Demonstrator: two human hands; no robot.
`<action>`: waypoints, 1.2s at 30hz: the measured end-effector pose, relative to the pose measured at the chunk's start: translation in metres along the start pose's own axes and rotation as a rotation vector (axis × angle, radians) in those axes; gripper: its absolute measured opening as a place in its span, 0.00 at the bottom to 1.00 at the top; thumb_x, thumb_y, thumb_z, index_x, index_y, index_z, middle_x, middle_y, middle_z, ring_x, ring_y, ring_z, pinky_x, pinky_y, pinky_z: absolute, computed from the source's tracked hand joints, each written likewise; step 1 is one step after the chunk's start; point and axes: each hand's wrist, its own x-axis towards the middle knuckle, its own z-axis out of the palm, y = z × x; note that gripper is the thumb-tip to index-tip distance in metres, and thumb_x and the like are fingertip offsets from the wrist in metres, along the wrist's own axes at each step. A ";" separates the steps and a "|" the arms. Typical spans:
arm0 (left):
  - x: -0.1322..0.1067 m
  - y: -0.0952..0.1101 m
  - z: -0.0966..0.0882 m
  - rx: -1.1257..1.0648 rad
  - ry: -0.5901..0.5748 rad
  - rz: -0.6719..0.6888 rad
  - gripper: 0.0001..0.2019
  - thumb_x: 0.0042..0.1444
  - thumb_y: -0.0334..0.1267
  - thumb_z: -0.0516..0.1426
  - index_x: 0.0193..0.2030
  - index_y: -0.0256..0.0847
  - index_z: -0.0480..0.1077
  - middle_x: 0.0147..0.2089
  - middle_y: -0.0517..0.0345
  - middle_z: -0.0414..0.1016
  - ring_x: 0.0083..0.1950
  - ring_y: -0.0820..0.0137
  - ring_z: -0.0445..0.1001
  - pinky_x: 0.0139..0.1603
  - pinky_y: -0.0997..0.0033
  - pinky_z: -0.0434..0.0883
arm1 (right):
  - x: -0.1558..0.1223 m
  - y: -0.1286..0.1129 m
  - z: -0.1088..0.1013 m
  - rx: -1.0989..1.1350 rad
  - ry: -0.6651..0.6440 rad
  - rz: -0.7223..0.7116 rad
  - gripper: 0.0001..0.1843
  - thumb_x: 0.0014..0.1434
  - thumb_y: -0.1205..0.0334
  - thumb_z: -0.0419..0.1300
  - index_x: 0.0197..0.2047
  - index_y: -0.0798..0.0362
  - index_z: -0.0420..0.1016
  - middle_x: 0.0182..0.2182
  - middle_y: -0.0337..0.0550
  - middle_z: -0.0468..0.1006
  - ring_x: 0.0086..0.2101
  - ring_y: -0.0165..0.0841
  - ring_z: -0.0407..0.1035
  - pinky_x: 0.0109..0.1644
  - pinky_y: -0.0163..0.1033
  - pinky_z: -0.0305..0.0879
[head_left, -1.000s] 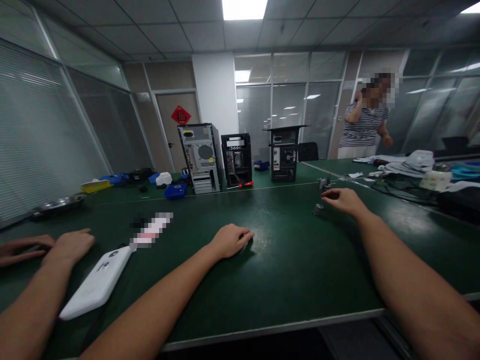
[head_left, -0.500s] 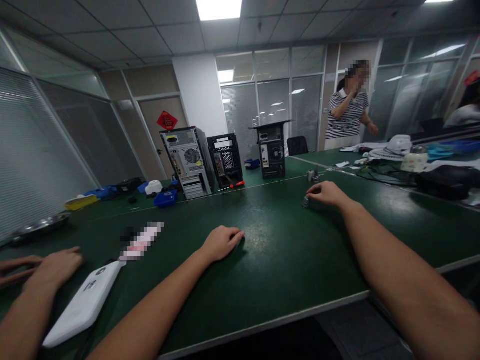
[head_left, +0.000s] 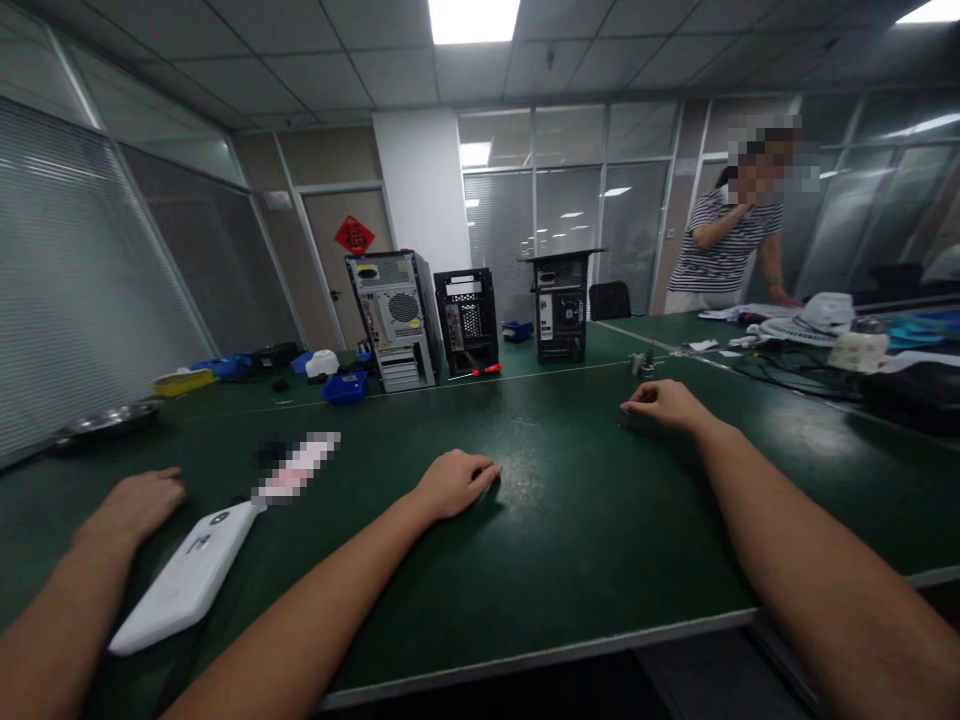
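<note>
My right hand [head_left: 664, 405] is stretched far out over the green table [head_left: 570, 540]. Its fingers are pinched on a small grey metal part [head_left: 623, 419] that rests on the table surface. Just beyond it stands another small metal piece [head_left: 642, 364]. My left hand [head_left: 454, 481] lies palm down on the table in the middle, fingers loosely extended, with nothing in it. To its left lie a white flat device [head_left: 184, 580] and a blurred pink item [head_left: 296, 467].
A co-worker's hand [head_left: 139, 503] rests on the table at the far left beside the white device. Three computer cases [head_left: 397, 318] stand at the back with a red screwdriver [head_left: 487, 369]. A person in a striped shirt [head_left: 724, 250] stands at back right. Cables and clutter [head_left: 817, 345] cover the right table.
My right hand moved onto the small grey part and closed its fingers on it. The co-worker's second hand left the view at far left. My left hand stayed put.
</note>
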 end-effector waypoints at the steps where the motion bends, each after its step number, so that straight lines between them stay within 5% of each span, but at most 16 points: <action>1: 0.000 -0.001 0.000 -0.002 0.001 0.002 0.25 0.71 0.53 0.44 0.39 0.44 0.77 0.34 0.56 0.79 0.35 0.68 0.75 0.35 0.71 0.62 | 0.000 0.000 0.001 -0.002 0.004 -0.001 0.21 0.49 0.39 0.66 0.33 0.49 0.83 0.32 0.44 0.83 0.35 0.39 0.76 0.38 0.40 0.69; 14: -0.004 -0.006 0.000 -0.010 0.014 0.001 0.24 0.71 0.54 0.44 0.39 0.44 0.77 0.35 0.55 0.79 0.34 0.67 0.75 0.35 0.70 0.62 | -0.002 -0.007 0.003 0.016 0.001 0.025 0.20 0.47 0.40 0.68 0.31 0.48 0.84 0.33 0.45 0.84 0.37 0.43 0.77 0.40 0.43 0.71; 23: -0.004 -0.003 -0.003 -0.018 0.002 0.002 0.25 0.71 0.54 0.44 0.37 0.43 0.77 0.33 0.55 0.79 0.34 0.67 0.75 0.35 0.71 0.63 | -0.002 -0.003 0.007 0.254 -0.098 0.038 0.19 0.51 0.47 0.67 0.42 0.50 0.85 0.40 0.47 0.85 0.44 0.45 0.77 0.56 0.49 0.69; 31: 0.000 0.000 -0.001 -0.005 -0.003 -0.004 0.26 0.71 0.54 0.43 0.38 0.43 0.77 0.33 0.55 0.78 0.34 0.67 0.75 0.34 0.70 0.62 | -0.007 -0.006 0.013 0.436 -0.173 0.045 0.35 0.42 0.55 0.75 0.55 0.51 0.80 0.47 0.50 0.82 0.49 0.44 0.76 0.60 0.49 0.68; 36: 0.001 0.001 -0.002 -0.032 -0.011 0.002 0.25 0.71 0.53 0.43 0.38 0.43 0.76 0.32 0.57 0.78 0.33 0.68 0.74 0.34 0.71 0.61 | -0.007 -0.010 0.018 0.420 -0.123 0.035 0.34 0.46 0.57 0.74 0.58 0.52 0.78 0.49 0.52 0.81 0.51 0.44 0.74 0.61 0.50 0.67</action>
